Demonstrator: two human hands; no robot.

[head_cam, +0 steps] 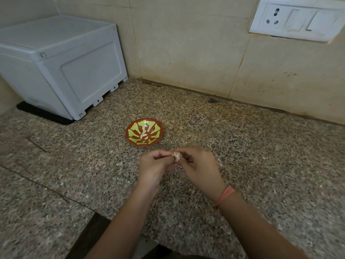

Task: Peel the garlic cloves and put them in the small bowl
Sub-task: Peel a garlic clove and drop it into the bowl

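Where the speckled brown-and-grey granite counter (242, 146) meets the beige tiled wall (186, 43), we see a kitchen corner, the tiles faintly stained. We count one white plastic box (61, 62) at ten o'clock, standing on one black mat (43, 114), and one white switch plate (298, 19) at two o'clock, with one three-pin socket and two rocker switches.

One small round bowl, red-brown with a yellow-green leaf pattern (155, 128), sits at twelve o'clock from the hands, near but apart from them. It holds what look like two pale peeled cloves (144, 135).

Both hands meet above the counter. The left hand (155, 165) and right hand (199, 167) each pinch one papery garlic clove (176, 156) between curled fingertips. One orange thread band (225, 196) circles the right wrist.
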